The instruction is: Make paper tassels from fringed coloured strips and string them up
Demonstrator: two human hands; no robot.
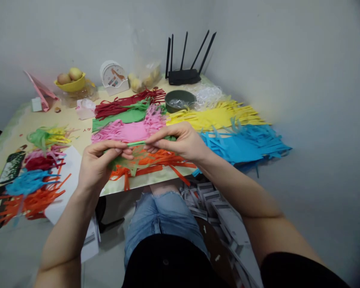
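Observation:
A narrow green strip [136,143] is stretched between my two hands, above the front part of the table. My left hand [103,158] pinches its left end, and my right hand [177,140] pinches the other end. More green fringed material [130,162] hangs just below the fingers. Under it lie orange fringed strips [159,158]. Right behind my hands is a pink fringed piece [132,131], with a green piece [123,117] and a dark red fringed piece [120,105] farther back. The strips look like cut fabric or paper; I cannot tell which.
Yellow [210,118] and blue fringed pieces [243,146] cover the table's right side. A dark green bowl [180,100] and a black router [184,76] stand behind. At left lie colored bundles [33,182] and a phone [12,167]. White boxes [228,218] sit below, right.

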